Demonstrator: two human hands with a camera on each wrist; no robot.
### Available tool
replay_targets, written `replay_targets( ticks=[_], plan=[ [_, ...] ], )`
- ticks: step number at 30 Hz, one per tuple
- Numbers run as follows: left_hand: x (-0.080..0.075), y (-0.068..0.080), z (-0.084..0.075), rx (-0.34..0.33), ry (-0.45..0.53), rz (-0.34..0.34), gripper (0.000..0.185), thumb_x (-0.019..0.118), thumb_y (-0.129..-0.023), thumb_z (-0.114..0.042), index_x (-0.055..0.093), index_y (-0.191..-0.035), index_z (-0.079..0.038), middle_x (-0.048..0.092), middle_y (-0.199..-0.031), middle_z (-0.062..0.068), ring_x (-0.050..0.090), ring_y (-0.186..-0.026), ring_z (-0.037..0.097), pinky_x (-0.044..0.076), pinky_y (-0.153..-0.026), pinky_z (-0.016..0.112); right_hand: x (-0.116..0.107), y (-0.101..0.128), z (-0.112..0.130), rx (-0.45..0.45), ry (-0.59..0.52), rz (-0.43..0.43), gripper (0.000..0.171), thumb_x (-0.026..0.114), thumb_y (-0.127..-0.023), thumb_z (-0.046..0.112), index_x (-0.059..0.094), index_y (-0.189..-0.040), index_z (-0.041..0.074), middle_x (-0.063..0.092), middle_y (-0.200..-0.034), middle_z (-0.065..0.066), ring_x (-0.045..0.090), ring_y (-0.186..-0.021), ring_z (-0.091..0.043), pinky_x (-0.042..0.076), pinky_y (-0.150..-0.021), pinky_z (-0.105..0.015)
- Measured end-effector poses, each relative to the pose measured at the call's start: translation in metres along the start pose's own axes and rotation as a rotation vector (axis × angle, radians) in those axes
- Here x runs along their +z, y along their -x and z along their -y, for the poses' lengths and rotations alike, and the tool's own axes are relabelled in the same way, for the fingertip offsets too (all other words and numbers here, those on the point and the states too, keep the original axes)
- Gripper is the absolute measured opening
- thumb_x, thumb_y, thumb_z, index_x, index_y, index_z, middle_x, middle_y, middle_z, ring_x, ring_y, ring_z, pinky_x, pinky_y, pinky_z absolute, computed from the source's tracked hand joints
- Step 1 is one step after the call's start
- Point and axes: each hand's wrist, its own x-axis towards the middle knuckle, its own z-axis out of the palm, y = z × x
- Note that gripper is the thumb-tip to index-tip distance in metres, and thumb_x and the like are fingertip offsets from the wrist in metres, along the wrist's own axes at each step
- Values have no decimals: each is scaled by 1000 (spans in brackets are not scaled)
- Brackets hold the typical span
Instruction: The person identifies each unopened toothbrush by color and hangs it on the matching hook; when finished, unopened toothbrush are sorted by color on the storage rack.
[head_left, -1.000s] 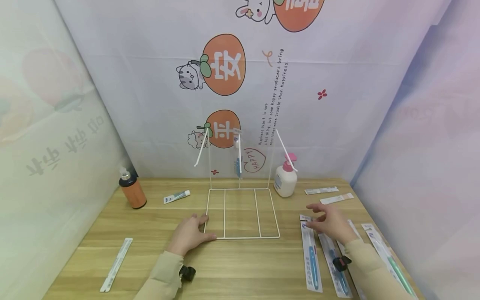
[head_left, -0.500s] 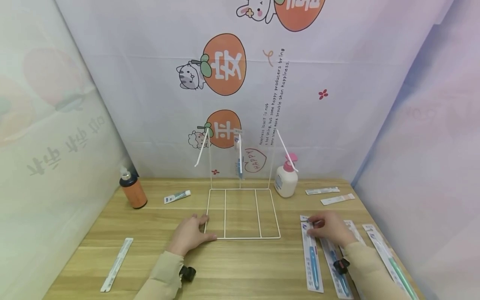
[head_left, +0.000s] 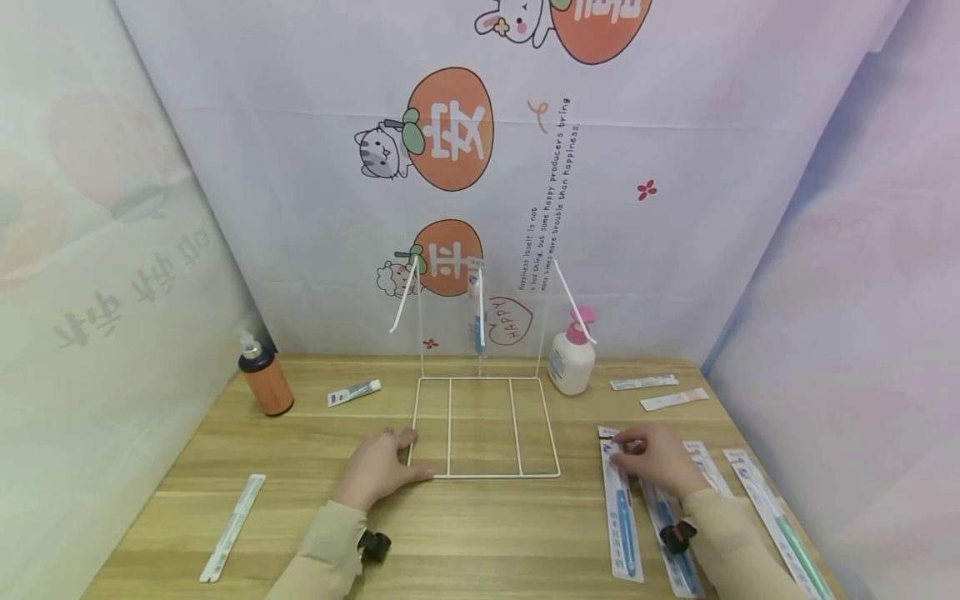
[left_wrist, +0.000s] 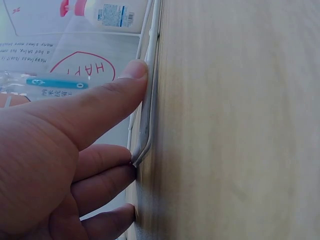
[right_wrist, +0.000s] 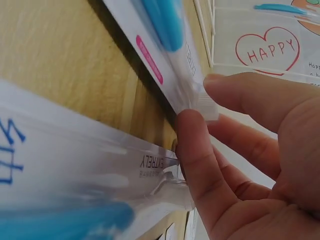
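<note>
Lower right, the right hand (head_left: 658, 457) seemingly pinches a toothbrush packet (head_left: 619, 508); lower centre, left hand (head_left: 378, 468), fingers flat, presses the wire rack (head_left: 483, 427).

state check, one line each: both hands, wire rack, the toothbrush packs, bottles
left hand: flat on the table, fingers against the wire rack's front left corner
right hand: pinching the top end of a packaged toothbrush
wire rack: upright, one toothbrush pack hanging on its middle hook
pump bottle: upright, right of the rack
orange bottle: upright, capped
other toothbrush packs: flat on the table, sealed
</note>
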Motion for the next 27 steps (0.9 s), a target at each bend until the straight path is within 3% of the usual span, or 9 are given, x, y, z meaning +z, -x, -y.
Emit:
replay_targets(
  ticks=[5, 12, 19, 22, 27],
  plan=[
    [1, 0, 1, 0, -3, -3, 82, 93, -80, -53, 69, -145, -9, 55, -154, 31, 50, -142, 55, 41, -116, 69, 0, 3, 4, -3, -38, -37, 34, 89, -91, 23, 79, -119, 6, 77, -113, -13, 74, -95, -26, 64, -77, -41],
    [0, 0, 0, 7, -9, -4, 81, 93, -81, -53, 69, -145, -9, 56, -153, 30, 51, -142, 55, 41, -116, 68, 1, 8, 12, -1, -91, -76, 37, 88, -93, 26, 79, -125, 9, 74, -128, -20, 75, -106, -34, 64, -85, -48],
    [-2, 1, -2, 1, -13, -5, 82, 93, -81, -52, 69, -146, -9, 54, -153, 32, 50, -142, 56, 40, -117, 68, -4, 8, 34, -7, -80, -117, 41, 85, -95, 31, 76, -131, 13, 78, -116, -15, 76, -96, -26, 59, -71, -37],
    [-2, 1, -2, -2, -15, -4, 82, 93, -81, -52, 68, -146, -9, 54, -153, 33, 49, -142, 57, 39, -117, 68, -7, 8, 52, -63, -77, -168, 39, 85, -95, 29, 76, -131, 14, 78, -116, -14, 76, -95, -25, 60, -71, -37],
    [-2, 0, -1, -1, -11, -2, 82, 93, -80, -52, 68, -146, -8, 54, -153, 33, 49, -142, 57, 39, -116, 69, -6, 6, 84, -262, -148, -306, 34, 88, -92, 14, 79, -125, 12, 76, -120, -15, 79, -90, -26, 65, -72, -34]
  ],
)
